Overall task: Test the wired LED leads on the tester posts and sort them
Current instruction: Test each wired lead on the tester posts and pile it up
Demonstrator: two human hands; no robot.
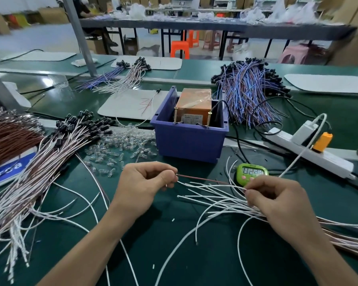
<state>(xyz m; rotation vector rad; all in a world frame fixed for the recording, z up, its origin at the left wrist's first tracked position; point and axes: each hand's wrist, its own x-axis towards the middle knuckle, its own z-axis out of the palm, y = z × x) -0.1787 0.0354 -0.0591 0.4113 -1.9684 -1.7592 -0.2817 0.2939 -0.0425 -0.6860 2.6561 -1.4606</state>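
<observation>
**Desk:** Where are the hands?

**Operator:** From here I have both low over the green counter (pixel 174 234), near the middle. The left hand (pixel 141 182) has its fingers (pixel 170 179) curled, pinching the left end of a reddish-brown wire (pixel 201 178). That wire runs right, toward the right hand (pixel 277 199).

**Desk:** And the right?

**Operator:** Its fingers (pixel 251 191) are curled too, pinching the white leads (pixel 215 200) where they fan out to the left. The rest of that bundle passes under the hand and off to the near right.

**Desk:** The tester?

**Operator:** The orange tester box (pixel 194 106) sits in a blue bin (pixel 186 141), just beyond the hands. Two screw posts (pixel 175 114) stand at its near edge. No lead touches them.

**Desk:** What else is on the counter?

**Operator:** A green timer (pixel 252 172) lies just beyond the right hand, and a white power strip (pixel 310 150) is further right. Clear LED bulbs (pixel 122 145) are scattered left of the bin. A heap of pale leads with black holders (pixel 60 145) lies at the left, and a blue-violet heap (pixel 248 93) lies far right.
</observation>
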